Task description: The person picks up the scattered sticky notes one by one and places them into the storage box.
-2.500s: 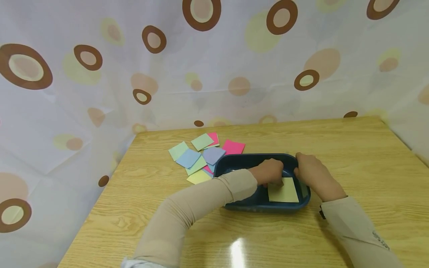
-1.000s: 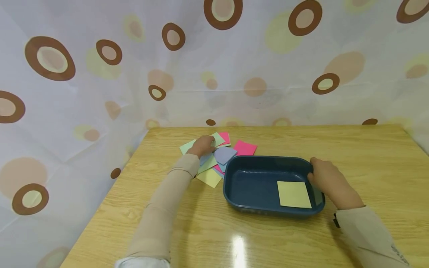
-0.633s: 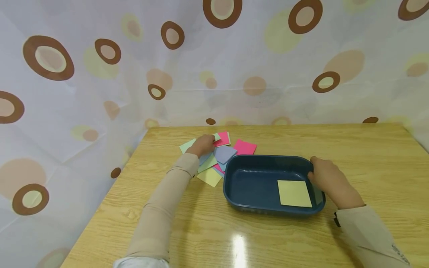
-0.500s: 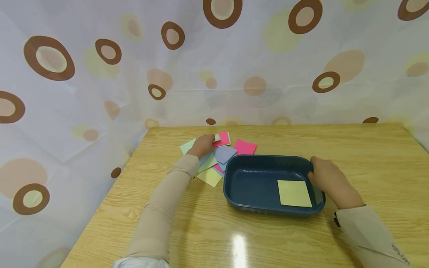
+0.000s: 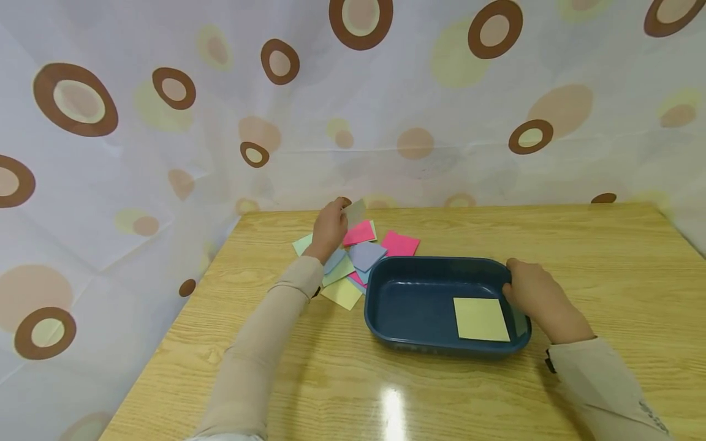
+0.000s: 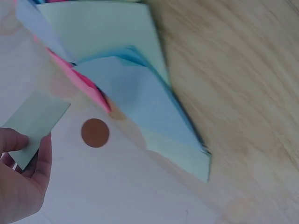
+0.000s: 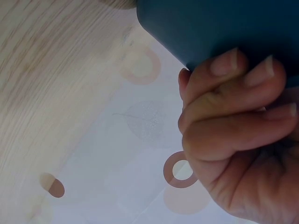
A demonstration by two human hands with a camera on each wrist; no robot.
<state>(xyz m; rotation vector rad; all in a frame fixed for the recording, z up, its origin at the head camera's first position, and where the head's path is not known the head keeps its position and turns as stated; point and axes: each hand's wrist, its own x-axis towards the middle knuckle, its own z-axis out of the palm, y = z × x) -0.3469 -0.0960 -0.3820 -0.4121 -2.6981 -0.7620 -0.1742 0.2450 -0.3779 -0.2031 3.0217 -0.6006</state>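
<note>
My left hand (image 5: 329, 229) pinches a pale green sticky note (image 6: 39, 119) between thumb and fingers, raised over the back of a loose pile. In that pile lie a pink note (image 5: 400, 244), a lavender note (image 5: 366, 255), a yellow note (image 5: 343, 294) and several blue and green ones. Right beside the pile stands a dark blue plastic tub (image 5: 410, 312). One yellow sticky note (image 5: 482, 319) lies flat on its floor at the right. My right hand (image 5: 543, 300) grips the tub's right end, its fingers curled against the outer wall in the right wrist view.
The wooden table (image 5: 309, 380) carries everything. Behind it and along the left hangs a patterned white sheet (image 5: 364, 110) with brown rings and spots. The tub's left end sits close against the pile's near right side.
After placing the yellow note in the tub, my left hand went back to the pile and has now lifted the pale green note up off it. My right hand keeps holding the tub.
</note>
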